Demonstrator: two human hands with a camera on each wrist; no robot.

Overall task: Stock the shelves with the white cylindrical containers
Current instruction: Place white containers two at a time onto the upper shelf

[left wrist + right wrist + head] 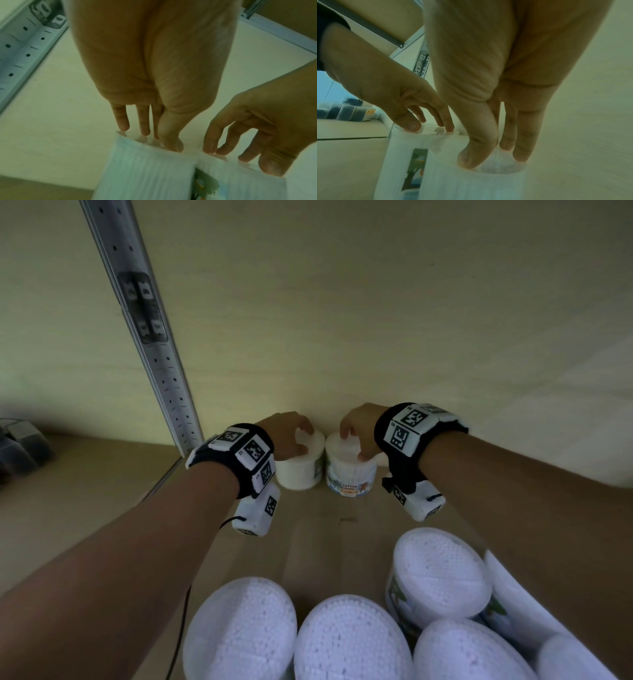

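The left hand (287, 432) was at the back of the shelf (329, 529), and it held the left container (301, 463) from above. Its thumb and fingers (122, 121) were curved down over the rim of the lid, so the hand gripped this container by its top. The right hand (359, 430) did the same with the right container (351, 470): the thumb was on the near edge of the lid and the fingers (524, 142) reached over the far edge, so it also gripped from the top.

The two white cylindrical containers stood upright on the shelf, just beside each other, close to the back wall (376, 320). Whether their sides touched, I cannot tell. The right container showed a label with the words "COTTON BUDS". In the right wrist view, the left container carried a coloured label (415, 169) on the side that faced the other container.

Each wrist wore a dark band with white marker blocks (239, 453).

To the left of the left hand, a pale metal upright (150, 337) with small holes rose from the shelf. Nearer to the camera, several more white containers (352, 642) were grouped together at the bottom of the head view, with their round tops visible. At the far left edge, some dark blurred objects (20, 446) stood on another surface.
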